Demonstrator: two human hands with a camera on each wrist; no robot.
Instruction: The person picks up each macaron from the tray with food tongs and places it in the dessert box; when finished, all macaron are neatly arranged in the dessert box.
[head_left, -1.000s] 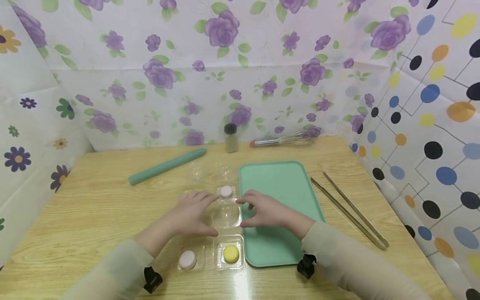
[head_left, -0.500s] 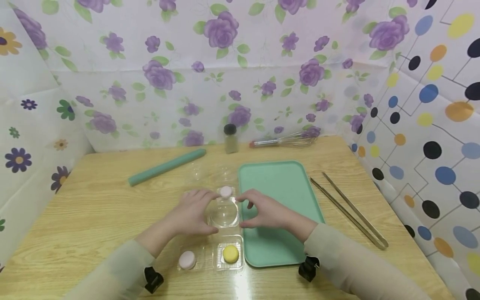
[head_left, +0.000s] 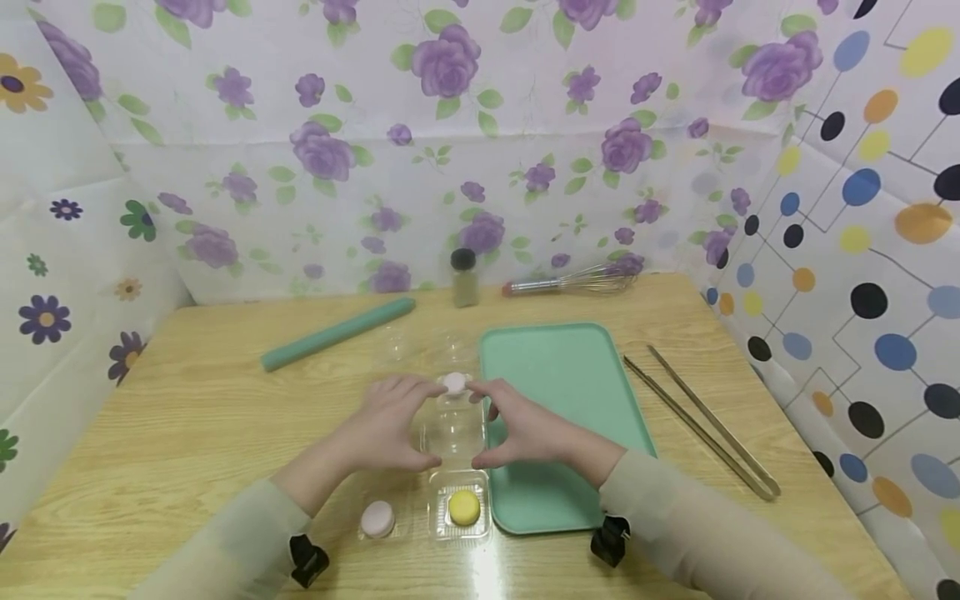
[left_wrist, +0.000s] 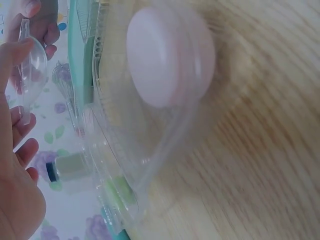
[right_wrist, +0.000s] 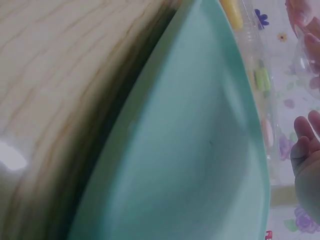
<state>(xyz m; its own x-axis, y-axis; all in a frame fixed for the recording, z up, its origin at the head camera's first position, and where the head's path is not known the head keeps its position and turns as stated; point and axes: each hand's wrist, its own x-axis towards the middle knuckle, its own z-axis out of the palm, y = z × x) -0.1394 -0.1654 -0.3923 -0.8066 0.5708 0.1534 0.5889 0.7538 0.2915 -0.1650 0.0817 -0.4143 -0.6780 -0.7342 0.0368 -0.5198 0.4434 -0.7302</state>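
A clear plastic lid point(head_left: 453, 433) with a round dome is held up between my two hands, in the middle of the head view. My left hand point(head_left: 390, 425) grips its left edge, thumb near, fingers far. On the opposite edge my right hand point(head_left: 528, 425) holds it between thumb and fingertips. Below are clear plastic trays: one near tray point(head_left: 437, 533) bears a yellow macaron point(head_left: 464, 507), another a pink macaron point(head_left: 377, 519). Just past the lid sits a second pink macaron point(head_left: 454, 382). A green macaron point(left_wrist: 120, 192) shows in the left wrist view; my left hand hides it from above.
Right of the trays lies a green tray point(head_left: 562, 358), with metal tongs point(head_left: 701, 421) beyond it. Two more clear domed lids point(head_left: 395, 346) lie behind. A green rolling pin point(head_left: 337, 333), a black-capped jar point(head_left: 464, 279) and a whisk point(head_left: 573, 282) are along the back.
My right hand has moved slightly left and spread its thumb and fingers onto the lid's edge. The lid has shifted a little and tilted; my left hand stays nearly in place.
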